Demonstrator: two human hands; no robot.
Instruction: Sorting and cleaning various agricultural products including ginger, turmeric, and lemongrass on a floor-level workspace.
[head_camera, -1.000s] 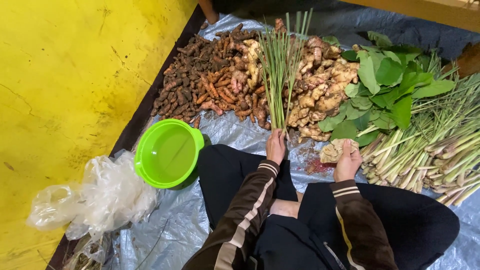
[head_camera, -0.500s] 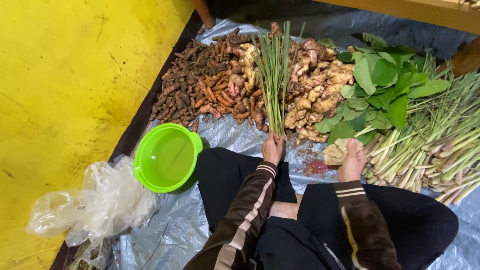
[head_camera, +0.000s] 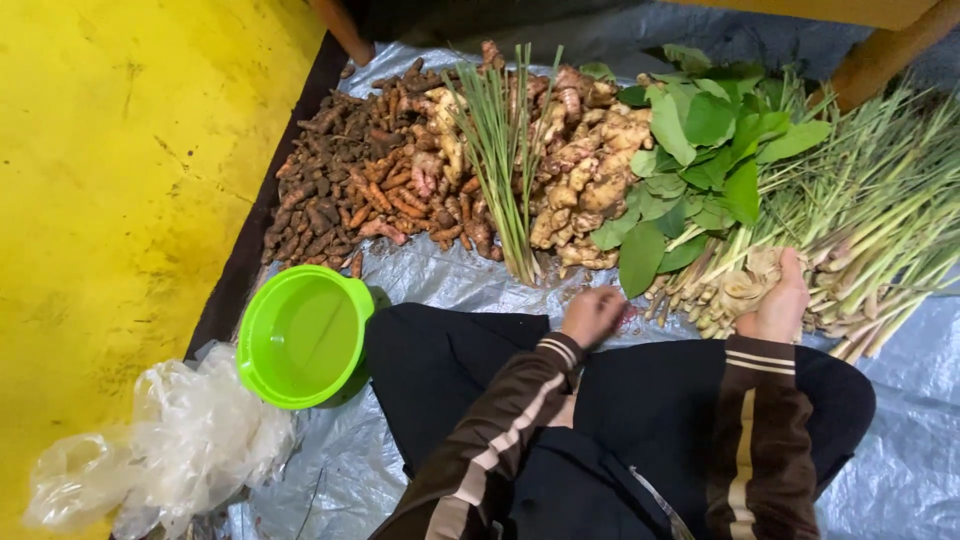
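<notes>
My left hand (head_camera: 592, 315) is curled into a blurred fist over my knee, just below the base of a thin green lemongrass bundle (head_camera: 505, 160) that lies across the root piles. I see nothing in it. My right hand (head_camera: 778, 305) grips a pale knobbly ginger piece (head_camera: 745, 285) at the near ends of the thick lemongrass stalks (head_camera: 880, 220). Both arms wear dark brown sleeves with tan stripes.
A heap of orange-brown turmeric (head_camera: 360, 180), pale ginger (head_camera: 585, 175) and broad green leaves (head_camera: 700, 150) lie on a grey plastic sheet (head_camera: 900, 420). A green plastic bowl (head_camera: 300, 335) sits by my left knee, crumpled clear bags (head_camera: 170, 450) beside it. Yellow floor (head_camera: 100, 200) lies left.
My left hand has let go of the thin lemongrass bundle and drawn back toward my knee. My right hand has carried the ginger piece rightward to the thick stalks.
</notes>
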